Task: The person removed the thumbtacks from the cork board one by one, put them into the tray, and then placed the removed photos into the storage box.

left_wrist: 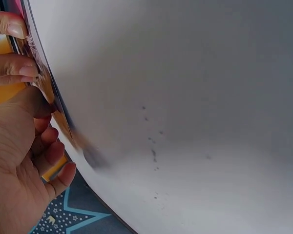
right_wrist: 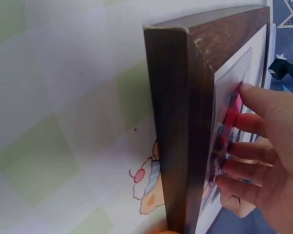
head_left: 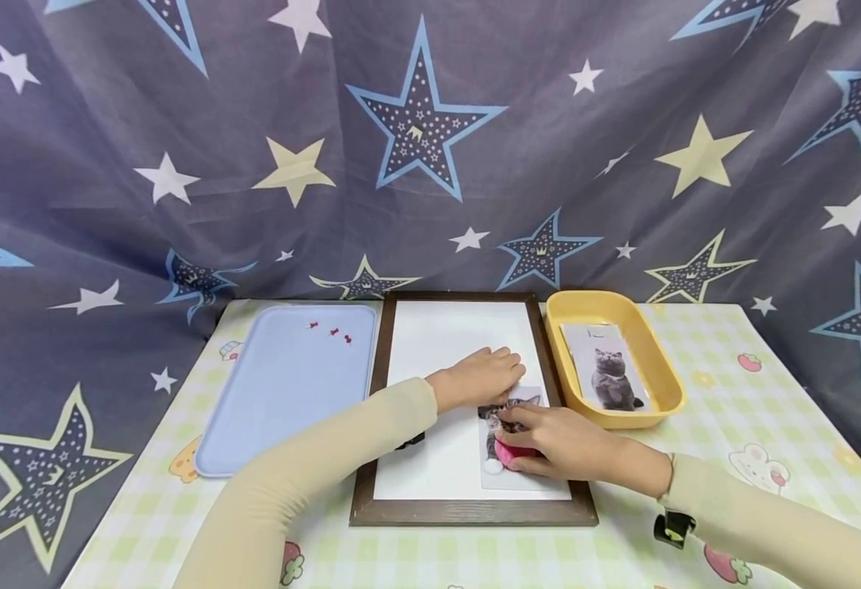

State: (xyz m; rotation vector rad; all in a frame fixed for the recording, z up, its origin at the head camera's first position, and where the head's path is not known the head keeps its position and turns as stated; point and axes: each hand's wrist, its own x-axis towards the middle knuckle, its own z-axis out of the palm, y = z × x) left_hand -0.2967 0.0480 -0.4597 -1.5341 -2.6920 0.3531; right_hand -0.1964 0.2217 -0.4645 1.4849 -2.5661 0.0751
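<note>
A photo of a kitten with a bright pink ball (head_left: 513,454) lies on the lower right part of a white board (head_left: 430,352) in a dark brown frame (head_left: 475,513). At the photo's top edge, my left hand (head_left: 480,378) pinches a small red push pin (left_wrist: 53,108) between thumb and curled fingers; the pin is mostly hidden. My right hand (head_left: 559,442) rests on the photo, its fingers (right_wrist: 249,152) spread with the tips pressing its surface. In the right wrist view the left hand shows partly behind the right.
Left of the frame is a light blue tray (head_left: 290,393) with three red push pins (head_left: 334,331) near its far end. To the right, a yellow bin (head_left: 669,393) holds a grey cat photo (head_left: 610,376). Everything stands on a checked tablecloth (head_left: 725,393) before a starry curtain (head_left: 254,98).
</note>
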